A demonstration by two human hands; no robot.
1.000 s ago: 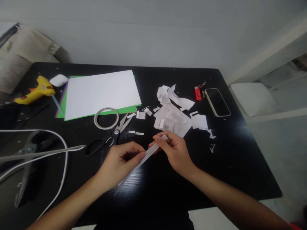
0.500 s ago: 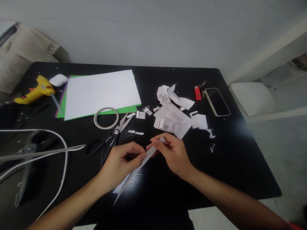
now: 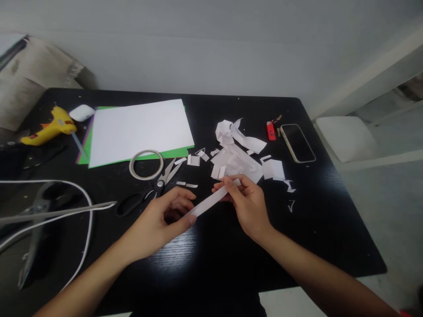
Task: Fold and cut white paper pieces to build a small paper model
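A white paper strip (image 3: 211, 202) slants across the space between my hands, above the black table. My right hand (image 3: 249, 204) pinches its upper right end between thumb and fingers. At the lower left end, the thumb of my left hand (image 3: 158, 220) lies against the strip with the fingers curled behind; part of that end is hidden. Black-handled scissors (image 3: 160, 183) lie half open just beyond my left hand. Beyond my right hand is a pile of cut and folded white paper (image 3: 238, 160), with small paper scraps (image 3: 187, 184) to its left.
A tape roll (image 3: 131, 169) lies by white sheets (image 3: 142, 127) stacked on green paper. A yellow glue gun (image 3: 54, 127) and white case (image 3: 82, 112) sit far left. White cables (image 3: 90, 229) loop at left. A red lighter (image 3: 271, 131) and phone (image 3: 298, 143) rest at right.
Both hands have moved apart, the right one up and rightward. The paper has swung from hanging steeply down left to lying flatter between the hands, its face now turned toward me.
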